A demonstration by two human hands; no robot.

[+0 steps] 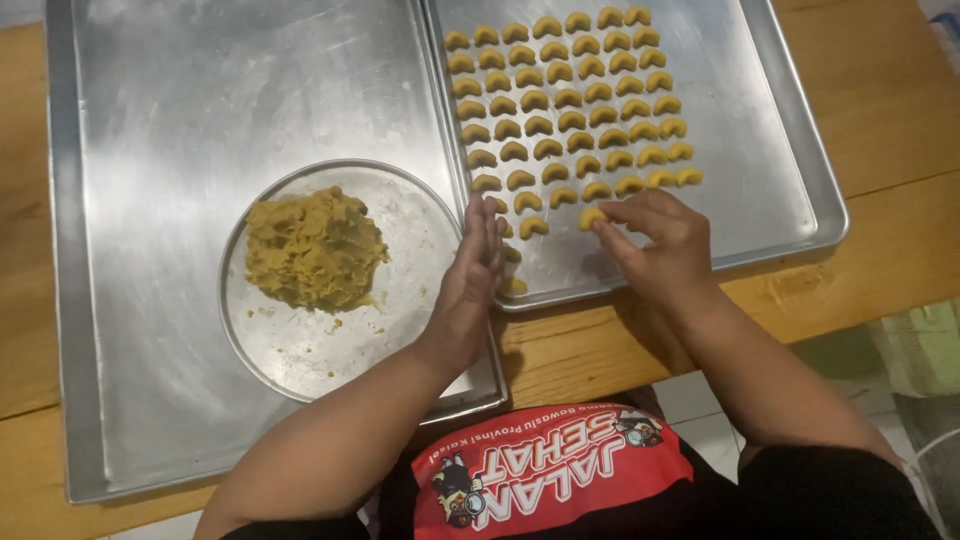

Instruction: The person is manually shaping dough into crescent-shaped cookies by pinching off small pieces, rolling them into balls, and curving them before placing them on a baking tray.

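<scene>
At the far left a large bare metal tray [150, 120] lay on the wooden table [900, 230], and on it sat a round metal plate [400, 330] holding a mound of yellow-brown dough [312, 248] — crumbly at its edges, soft-looking, likely to smear or break apart if squeezed hard. The left hand [472, 275] stood on edge between the plate and the second tray [780, 130], fingers straight and together, loose, gripping nothing; whether a bit of dough hid behind the palm could not be told from this angle. To its right, rows of small crescent-shaped dough pieces [570, 100] covered the upper left part of that tray, each just apart from its neighbours. The right hand [662, 240] hovered at the bottom of the rows, fingertips pinched on one crescent piece [592, 216] that rested on the tray surface below the last full row. Such a piece seemed very light, soft and easily dented — best taken gently by its thicker middle, from both sides, rather than by the thin tips. A few more pieces lay near the tray's near rim, beside the left hand.
</scene>
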